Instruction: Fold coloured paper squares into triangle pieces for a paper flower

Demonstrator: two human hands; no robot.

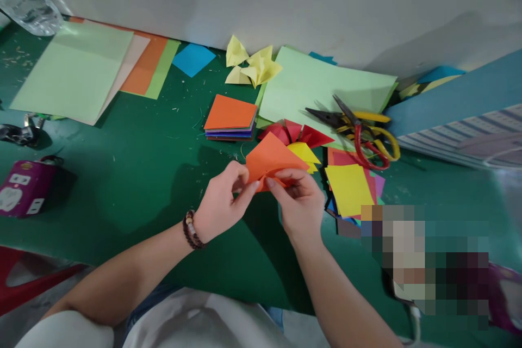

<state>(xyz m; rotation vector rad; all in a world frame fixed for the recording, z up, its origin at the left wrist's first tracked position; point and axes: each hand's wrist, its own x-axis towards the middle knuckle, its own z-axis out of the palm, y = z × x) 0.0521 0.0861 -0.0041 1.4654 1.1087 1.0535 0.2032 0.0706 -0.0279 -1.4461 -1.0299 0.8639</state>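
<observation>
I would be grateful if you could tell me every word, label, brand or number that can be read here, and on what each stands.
No text can be read anywhere in view.
Purple power strip: only socket openings show; any small marking is too blurred to read.
Clear plastic bottle: no legible label.
Folded orange paper between the left hand and right hand: no print visible.

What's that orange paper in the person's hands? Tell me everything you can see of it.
The orange paper is a thin, matte sheet folded into layers, forming a roughly triangular shape with a point at the top and a curled flap below. The fingers of the left hand and right hand pinch its lower part, holding it up, tilted, above the green table mat, in front of a folded yellow paper piece.
</observation>
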